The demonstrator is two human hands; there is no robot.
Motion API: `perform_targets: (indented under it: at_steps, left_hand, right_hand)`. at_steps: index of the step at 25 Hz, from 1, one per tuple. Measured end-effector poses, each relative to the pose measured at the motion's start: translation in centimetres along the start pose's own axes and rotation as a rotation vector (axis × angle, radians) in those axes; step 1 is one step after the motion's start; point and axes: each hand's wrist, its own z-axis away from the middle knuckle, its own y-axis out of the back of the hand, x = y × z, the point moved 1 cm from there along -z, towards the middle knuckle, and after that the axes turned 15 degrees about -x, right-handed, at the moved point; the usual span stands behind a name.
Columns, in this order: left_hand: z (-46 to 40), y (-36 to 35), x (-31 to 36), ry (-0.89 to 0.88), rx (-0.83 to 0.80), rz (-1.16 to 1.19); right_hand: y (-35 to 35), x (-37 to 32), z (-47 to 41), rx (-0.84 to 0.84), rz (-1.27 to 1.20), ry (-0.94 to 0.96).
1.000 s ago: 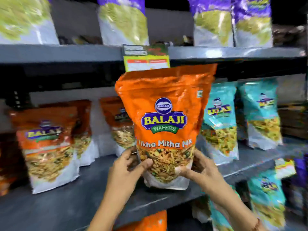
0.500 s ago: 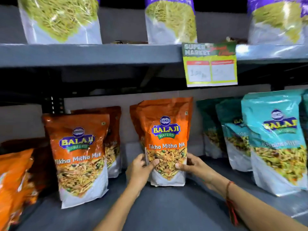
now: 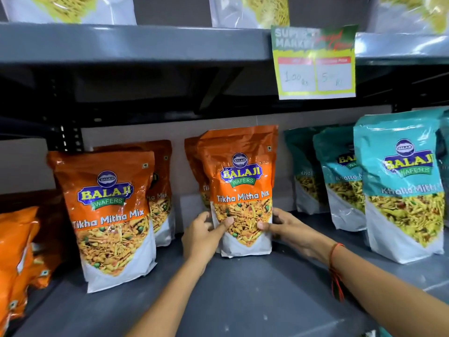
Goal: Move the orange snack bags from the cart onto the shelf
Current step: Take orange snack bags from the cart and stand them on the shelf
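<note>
1. Head view: we have both hands, left hand (image 3: 202,235) and right hand (image 3: 285,226), clamped on the lower sides of the glossy orange foil snack bag (image 3: 240,188), upright on the grey metal shelf (image 3: 243,295).
2. We judge it needs squaring: base flat, label forward, tight against the orange bag behind (image 3: 194,161).
3. We'd let go gently, keeping clear of the teal snack bags (image 3: 401,183) alongside.

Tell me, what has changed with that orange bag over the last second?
The orange bag went from held up near the camera to standing upright on the grey shelf, in front of another orange one. Both hands, left hand and right hand, grip its lower sides as before. The teal bags kept their places.
</note>
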Motion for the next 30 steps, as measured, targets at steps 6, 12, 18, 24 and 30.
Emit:
perform_targets:
  at_steps: [6, 12, 18, 24, 30]
  left_hand:
    - [0.6, -0.2, 0.3, 0.009, 0.009, -0.062]
    - [2.0, -0.1, 1.8, -0.068, 0.142, -0.153]
    - [5.9, -5.9, 9.9, -0.406, 0.024, 0.266]
    - [13.1, -19.2, 16.8, -0.518, -0.442, 0.709]
    - [23.2, -38.2, 16.3, -0.302, -0.964, 0.782]
  right_hand:
    - [-0.3, 0.2, 0.5, -0.003, 0.015, 0.017]
    - [-2.5, -1.6, 2.2, 0.294, 0.223, 0.096]
    - [-5.2, -5.4, 8.7, 0.699, 0.248, 0.385]
    - [-2.6, -7.9, 26.0, 0.933, 0.180, 0.553]
    - [0.1, -3.0, 46.7, 1.346, 0.270, 0.324]
